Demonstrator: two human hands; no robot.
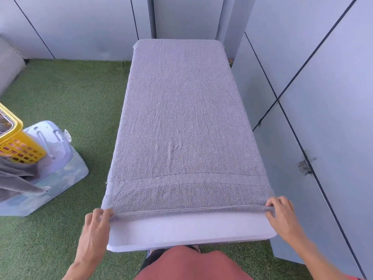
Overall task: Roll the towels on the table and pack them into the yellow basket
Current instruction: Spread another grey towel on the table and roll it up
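I pinch the near hem of the grey towel (181, 122) with both hands: my left hand (97, 221) holds the corner by the tabletop's (181, 233) near-left corner, my right hand (279, 213) holds the one by its near-right corner, fingers (271, 203) curled over the folded edge. The towel lies flat along the whole tabletop, reaching its far edge, with a bare strip showing at the near edge.

The roll is only starting, and I judge the main risk to be a skewed one: if one hand turns faster, the roll coils into a cone and drifts over the long left or right edge. A loose first turn would leave it too fat and slack. The yellow basket (18, 146) stands on the grass left of the tabletop, well apart, so a loose roll could unwind on the way over.
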